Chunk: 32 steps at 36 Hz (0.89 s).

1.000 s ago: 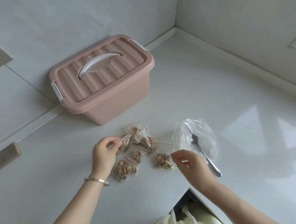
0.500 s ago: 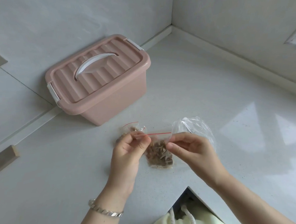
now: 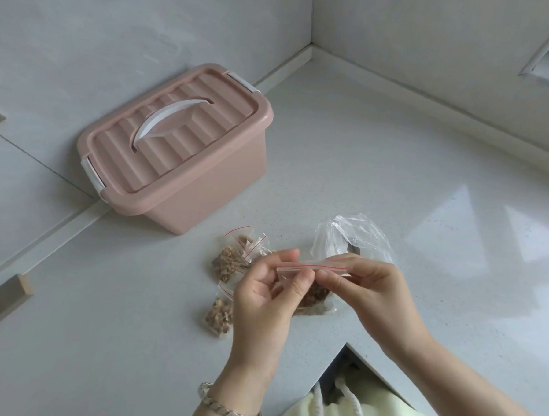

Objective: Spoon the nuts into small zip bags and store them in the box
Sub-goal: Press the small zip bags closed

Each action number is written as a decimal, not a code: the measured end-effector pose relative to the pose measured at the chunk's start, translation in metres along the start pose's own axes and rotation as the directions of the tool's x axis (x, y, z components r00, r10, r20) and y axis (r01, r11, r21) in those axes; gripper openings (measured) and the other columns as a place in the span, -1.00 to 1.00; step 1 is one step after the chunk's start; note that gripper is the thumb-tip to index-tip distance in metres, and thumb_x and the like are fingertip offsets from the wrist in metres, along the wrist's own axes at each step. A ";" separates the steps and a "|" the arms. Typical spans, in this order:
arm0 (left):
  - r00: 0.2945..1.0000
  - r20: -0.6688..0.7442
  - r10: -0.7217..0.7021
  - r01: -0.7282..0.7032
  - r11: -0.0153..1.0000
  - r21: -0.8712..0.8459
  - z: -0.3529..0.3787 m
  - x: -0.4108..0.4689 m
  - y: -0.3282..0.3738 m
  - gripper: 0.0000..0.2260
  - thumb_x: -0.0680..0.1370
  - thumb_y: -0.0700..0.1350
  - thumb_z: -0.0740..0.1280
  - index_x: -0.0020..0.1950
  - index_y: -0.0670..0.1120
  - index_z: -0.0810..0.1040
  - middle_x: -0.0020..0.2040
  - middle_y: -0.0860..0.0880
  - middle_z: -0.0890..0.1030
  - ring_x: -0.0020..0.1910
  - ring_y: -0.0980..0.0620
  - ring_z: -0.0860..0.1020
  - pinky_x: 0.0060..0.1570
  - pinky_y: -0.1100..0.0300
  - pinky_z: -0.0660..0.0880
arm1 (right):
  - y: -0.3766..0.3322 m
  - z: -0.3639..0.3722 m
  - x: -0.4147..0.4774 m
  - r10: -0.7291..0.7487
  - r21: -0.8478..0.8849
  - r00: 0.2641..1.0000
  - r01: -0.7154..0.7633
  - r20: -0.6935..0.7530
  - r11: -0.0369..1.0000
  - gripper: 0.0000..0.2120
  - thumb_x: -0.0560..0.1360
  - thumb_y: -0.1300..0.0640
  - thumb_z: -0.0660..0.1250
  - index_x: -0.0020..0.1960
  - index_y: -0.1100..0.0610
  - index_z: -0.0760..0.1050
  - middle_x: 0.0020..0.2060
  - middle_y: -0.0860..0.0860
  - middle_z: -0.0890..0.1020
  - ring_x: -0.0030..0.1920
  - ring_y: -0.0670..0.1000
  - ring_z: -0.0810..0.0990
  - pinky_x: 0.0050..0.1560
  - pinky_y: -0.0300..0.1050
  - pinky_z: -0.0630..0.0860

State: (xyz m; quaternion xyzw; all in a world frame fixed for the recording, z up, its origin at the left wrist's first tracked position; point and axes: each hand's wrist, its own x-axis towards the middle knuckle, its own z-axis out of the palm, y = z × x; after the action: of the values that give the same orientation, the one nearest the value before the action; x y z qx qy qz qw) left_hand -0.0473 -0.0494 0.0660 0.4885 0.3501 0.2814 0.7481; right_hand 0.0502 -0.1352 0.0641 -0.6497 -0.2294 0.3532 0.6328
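While a small zip bag [image 3: 311, 265] is held up just below the centre of the frame, its red-lined strip is pinched at one end by the left hand [image 3: 265, 300] and at the other by the right hand [image 3: 376, 285]. The fingers and thumbs of both are curled onto the strip. A portion of nuts [image 3: 316, 296] is seen through the plastic beneath the strip, so this bag is judged to be filled and in the course of being sealed. Whether the strip is pressed fully closed cannot be told.

To the left of the hands, one filled bag [image 3: 220, 315] is laid flat on the counter [image 3: 392, 170], and a small cluster of filled bags [image 3: 234, 257] is heaped just above it. Right of centre, behind the right hand, a large clear bag [image 3: 354, 235] is crumpled and looks nearly emptied. A glint of the spoon [image 3: 353, 250] is caught at its lower edge. The spooning is therefore judged to be nearly or wholly finished.

Farther back, in the upper left of the frame, the pink box [image 3: 181, 149] is set against the wall with its lid closed. The storing step is judged not yet begun. The box is to be opened, and every bag is to be placed inside.
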 end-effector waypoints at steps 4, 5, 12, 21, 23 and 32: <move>0.994 0.076 -0.074 0.068 0.994 0.081 -0.003 -0.002 -0.004 -0.72 0.32 -0.03 0.47 -0.06 -0.16 0.67 -0.09 -0.15 0.69 -0.03 -0.06 0.64 -0.08 0.18 0.56 | -0.002 0.000 -0.001 0.025 0.017 1.000 -0.025 -0.012 1.000 -0.84 0.29 0.08 0.42 -0.19 0.12 0.68 -0.23 0.06 0.70 -0.13 0.05 0.67 -0.07 -0.10 0.57; 0.995 0.064 -0.079 0.073 0.993 0.093 -0.002 -0.003 -0.004 -0.75 0.33 -0.02 0.47 -0.08 -0.14 0.68 -0.09 -0.17 0.68 -0.04 -0.10 0.64 -0.10 0.14 0.57 | -0.003 0.000 -0.001 0.036 0.023 0.999 -0.036 -0.008 0.999 -0.84 0.28 0.08 0.42 -0.20 0.13 0.68 -0.24 0.06 0.71 -0.14 0.04 0.67 -0.08 -0.13 0.57; 0.996 0.022 -0.088 0.087 0.996 0.027 -0.001 -0.004 0.000 -0.83 0.36 -0.09 0.41 -0.14 -0.14 0.69 -0.11 -0.17 0.69 -0.08 -0.09 0.65 -0.17 0.21 0.55 | -0.007 -0.003 -0.003 0.118 0.100 0.993 -0.115 -0.016 0.988 -0.89 0.25 0.07 0.42 -0.31 0.09 0.66 -0.32 0.06 0.69 -0.27 -0.03 0.64 -0.14 -0.21 0.56; 0.998 -0.002 -0.065 0.065 0.997 0.029 -0.002 -0.005 -0.006 -0.67 0.29 0.03 0.45 -0.12 -0.20 0.67 -0.10 -0.19 0.68 -0.06 -0.11 0.63 -0.13 0.17 0.55 | -0.014 -0.003 -0.006 0.133 0.213 0.990 -0.118 -0.054 0.970 -0.94 0.23 0.20 0.40 -0.36 0.20 0.63 -0.39 0.07 0.68 -0.34 -0.05 0.63 -0.26 -0.31 0.53; 0.998 -0.021 -0.067 0.068 0.997 0.027 -0.002 -0.005 -0.008 -0.61 0.26 0.06 0.44 -0.10 -0.23 0.66 -0.09 -0.21 0.67 -0.04 -0.14 0.62 -0.12 0.19 0.55 | -0.015 -0.003 -0.006 0.133 0.239 0.989 -0.114 -0.065 0.964 -0.96 0.21 0.25 0.41 -0.40 0.18 0.64 -0.41 0.06 0.67 -0.35 -0.07 0.64 -0.28 -0.33 0.52; 0.999 -0.016 -0.044 0.045 0.998 0.053 -0.001 -0.008 -0.009 -0.64 0.28 0.06 0.44 -0.10 -0.19 0.67 -0.09 -0.19 0.68 -0.03 -0.13 0.63 -0.06 0.13 0.55 | -0.012 -0.005 -0.006 0.116 0.156 0.992 -0.108 -0.043 0.982 -0.90 0.22 0.15 0.42 -0.31 0.17 0.61 -0.35 0.08 0.69 -0.29 -0.03 0.65 -0.18 -0.27 0.57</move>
State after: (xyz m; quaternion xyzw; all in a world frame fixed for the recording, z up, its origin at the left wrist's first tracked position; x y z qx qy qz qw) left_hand -0.0519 -0.0582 0.0595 0.4982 0.3739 0.2590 0.7382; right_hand 0.0522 -0.1419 0.0764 -0.6200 -0.1480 0.3879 0.6658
